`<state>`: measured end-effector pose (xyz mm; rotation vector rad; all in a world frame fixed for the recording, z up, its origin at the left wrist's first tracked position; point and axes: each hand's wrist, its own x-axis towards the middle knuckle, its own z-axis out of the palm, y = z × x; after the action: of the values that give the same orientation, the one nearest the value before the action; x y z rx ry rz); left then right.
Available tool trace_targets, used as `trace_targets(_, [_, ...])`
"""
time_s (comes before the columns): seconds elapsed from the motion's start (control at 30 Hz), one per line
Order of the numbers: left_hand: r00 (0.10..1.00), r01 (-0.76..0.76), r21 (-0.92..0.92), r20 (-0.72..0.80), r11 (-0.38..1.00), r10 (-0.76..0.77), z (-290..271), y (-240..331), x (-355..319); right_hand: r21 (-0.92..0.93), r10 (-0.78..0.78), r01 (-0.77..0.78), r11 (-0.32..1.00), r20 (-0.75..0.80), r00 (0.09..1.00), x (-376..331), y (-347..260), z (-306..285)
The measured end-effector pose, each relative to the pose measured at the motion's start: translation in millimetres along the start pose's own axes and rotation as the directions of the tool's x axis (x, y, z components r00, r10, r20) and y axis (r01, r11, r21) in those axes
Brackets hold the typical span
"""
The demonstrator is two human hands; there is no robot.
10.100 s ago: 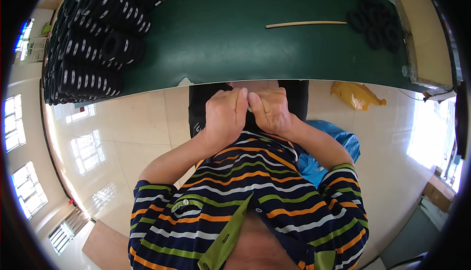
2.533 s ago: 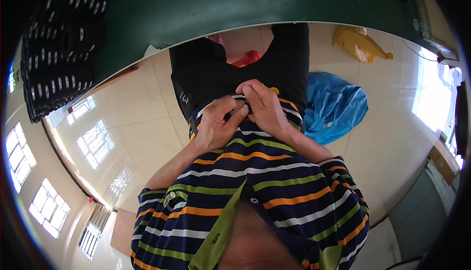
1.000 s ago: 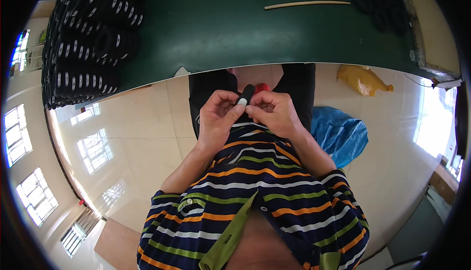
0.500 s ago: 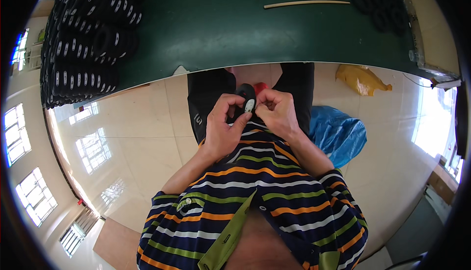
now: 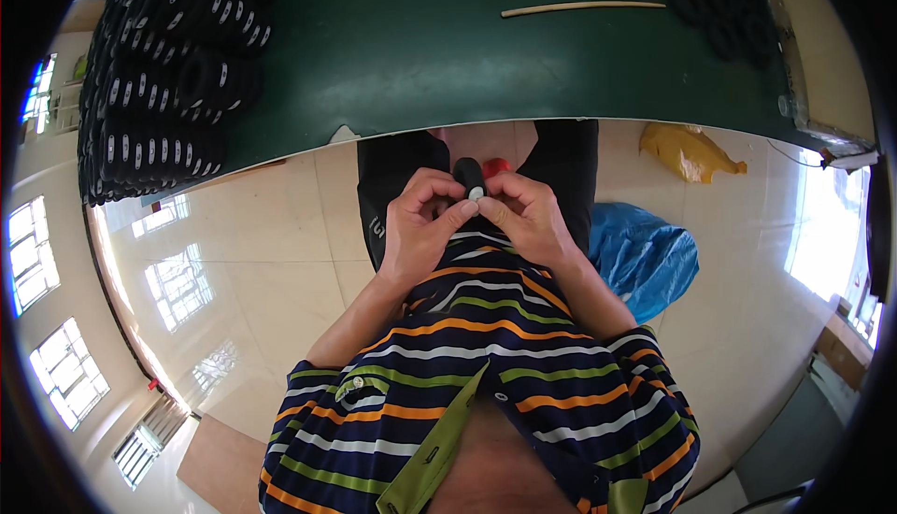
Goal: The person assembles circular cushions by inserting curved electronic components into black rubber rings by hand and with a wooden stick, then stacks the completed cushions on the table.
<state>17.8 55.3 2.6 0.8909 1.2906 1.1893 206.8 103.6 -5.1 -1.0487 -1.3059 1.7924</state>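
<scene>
A: Where to find the black piece (image 5: 469, 174)?
B: Between both hands, over the black trousers (image 5: 391, 173), on the body side of the green table (image 5: 392, 56). White tab (image 5: 476, 193) turned toward the body.

A: Gripped how?
B: Pinched from both sides. Left hand (image 5: 418, 224) closed on it, thumb in front, fingers curled. Right hand (image 5: 533, 215) closed on the near end, thumb tip right at the white tab. Impossible to tell how firmly, with the far fingertips hidden.

A: And to do this well?
B: Best, probably, to steady with the left and press with the right: small, even pressure, no sudden twist. Keep both forearms (image 5: 350, 327) close in for a firm base, and the white tab in sight rather than buried under the thumbs.

A: Any risk?
B: Slipping, most likely, with a small, rounded thing held only by fingertips above the floor (image 5: 252, 299).

A: Anything to compare with?
B: Perhaps the stack of black rings (image 5: 154, 93) at the table's left, with similar white marks facing outward.
</scene>
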Motion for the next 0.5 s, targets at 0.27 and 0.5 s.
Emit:
trace_targets(0.27, [0.975,0.186,-0.261,0.169,0.947,-0.145,-6.7,-3.6,4.8,0.056,0.074,-0.087,0.995,0.190,0.979,6.3,8.8,-9.5])
trace_targets(0.5, [0.980,0.170,-0.275,0.150,0.946,-0.132,-7.4,-11.7,-0.2,0.139,0.115,-0.150,0.979,0.234,0.965,8.2,13.0,-11.9])
